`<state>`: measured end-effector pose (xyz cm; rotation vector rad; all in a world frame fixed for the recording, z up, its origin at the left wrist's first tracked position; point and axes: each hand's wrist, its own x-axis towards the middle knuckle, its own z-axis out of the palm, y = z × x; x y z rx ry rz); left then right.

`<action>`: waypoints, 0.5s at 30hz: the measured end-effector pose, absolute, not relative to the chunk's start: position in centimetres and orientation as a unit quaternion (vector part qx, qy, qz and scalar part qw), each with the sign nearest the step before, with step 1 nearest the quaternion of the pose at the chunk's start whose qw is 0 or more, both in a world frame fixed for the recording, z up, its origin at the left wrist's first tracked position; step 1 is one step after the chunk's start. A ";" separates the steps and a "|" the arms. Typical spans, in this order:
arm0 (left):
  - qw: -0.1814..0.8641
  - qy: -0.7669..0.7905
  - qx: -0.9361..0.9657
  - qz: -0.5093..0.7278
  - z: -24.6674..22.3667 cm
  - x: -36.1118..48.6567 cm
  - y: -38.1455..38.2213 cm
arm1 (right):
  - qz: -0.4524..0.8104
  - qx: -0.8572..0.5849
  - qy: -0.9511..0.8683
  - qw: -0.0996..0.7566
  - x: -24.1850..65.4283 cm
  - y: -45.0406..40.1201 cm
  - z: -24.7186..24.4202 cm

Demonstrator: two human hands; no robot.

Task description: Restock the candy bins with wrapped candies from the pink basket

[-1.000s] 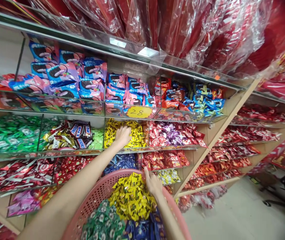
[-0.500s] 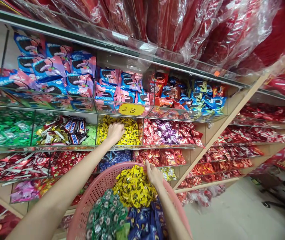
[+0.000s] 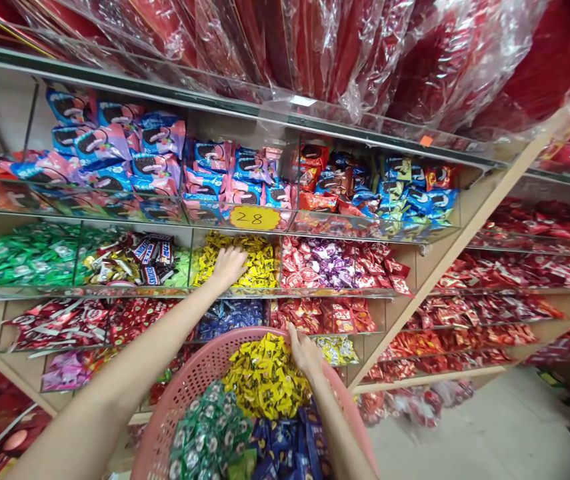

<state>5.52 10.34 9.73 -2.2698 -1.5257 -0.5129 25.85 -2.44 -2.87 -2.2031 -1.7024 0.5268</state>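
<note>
My left hand (image 3: 231, 267) rests in the shelf bin of yellow-wrapped candies (image 3: 259, 263), its fingers curled down among them; what it grips there is hidden. With thumb up and fingers over the far rim, my right hand (image 3: 306, 352) holds a pink perforated basket (image 3: 167, 427). Inside the basket lie a heap of yellow candies (image 3: 267, 377), green-wrapped candies (image 3: 209, 427) at the left and dark blue packets (image 3: 287, 443) near me.
Glass-fronted shelves (image 3: 345, 230) hold green, red and purple candies beside and below the yellow bin. Blue and pink packets (image 3: 102, 143) fill the shelf above, with a yellow "28" tag (image 3: 255, 217). Red plastic-wrapped goods (image 3: 315, 53) lie on top. Pale floor (image 3: 445, 440) shows at lower right.
The view has shifted slightly. My left hand stays in the yellow bin, its fingers now more spread over the candies. My right hand keeps its hold on the basket rim.
</note>
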 end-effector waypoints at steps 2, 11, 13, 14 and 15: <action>0.178 -0.541 -0.803 -0.175 9.8 5.8 10.4 | 0.187 -0.764 -0.598 0.153 26.2 -2.6 -2.9; 0.192 -0.535 -0.797 -0.205 10.9 6.4 9.5 | 0.190 -0.764 -0.596 0.158 27.2 -2.0 -3.1; 0.178 -0.545 -0.787 -0.226 11.4 6.2 9.5 | 0.191 -0.762 -0.598 0.161 27.4 -1.8 -3.1; 0.169 -0.549 -0.784 -0.236 11.7 6.0 9.6 | 0.191 -0.761 -0.598 0.162 27.5 -1.7 -3.2; 0.158 -0.553 -0.780 -0.247 12.0 5.9 9.6 | 0.190 -0.762 -0.598 0.163 27.6 -1.6 -3.2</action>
